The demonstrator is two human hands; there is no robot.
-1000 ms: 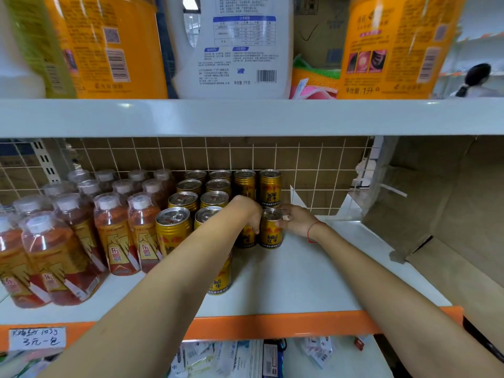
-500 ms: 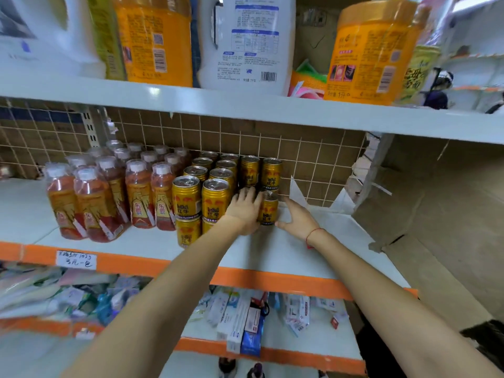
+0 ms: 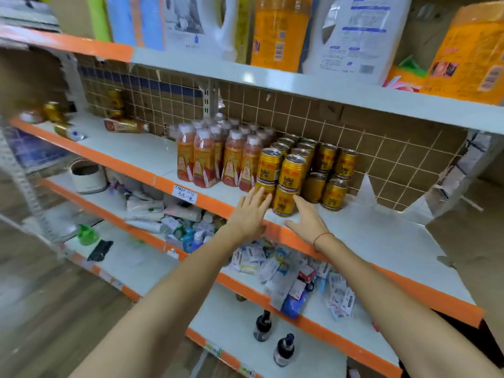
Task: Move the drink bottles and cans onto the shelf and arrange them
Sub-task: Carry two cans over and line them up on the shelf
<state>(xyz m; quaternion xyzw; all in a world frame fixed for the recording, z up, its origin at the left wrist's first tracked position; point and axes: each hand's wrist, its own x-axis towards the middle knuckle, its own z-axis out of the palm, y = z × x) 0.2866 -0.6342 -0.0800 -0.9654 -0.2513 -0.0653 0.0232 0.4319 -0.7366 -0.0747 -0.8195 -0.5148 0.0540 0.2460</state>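
Gold energy-drink cans [image 3: 293,170] stand stacked two high on the white shelf [image 3: 381,236], right of a cluster of orange-labelled drink bottles with white caps [image 3: 204,159]. My left hand [image 3: 249,214] hovers at the shelf's front edge with straight fingers just before the lower front cans, holding nothing. To its right, my right hand [image 3: 306,218], with a red string at the wrist, is spread flat beside the front lower can [image 3: 283,204]. More gold cans [image 3: 53,111] and a bottle lying on its side [image 3: 125,126] sit far left on the same shelf.
Large detergent jugs [image 3: 354,36] and orange containers [image 3: 279,31] fill the shelf above. Lower shelves hold small packets [image 3: 272,264], tubes and dark bottles [image 3: 263,326]. A handwritten price tag [image 3: 185,193] hangs on the orange shelf edge. Cardboard stands at the right.
Both hands have let go of the cans and drawn back to the shelf's front edge. The view has pulled away and swung left, showing more shelving.
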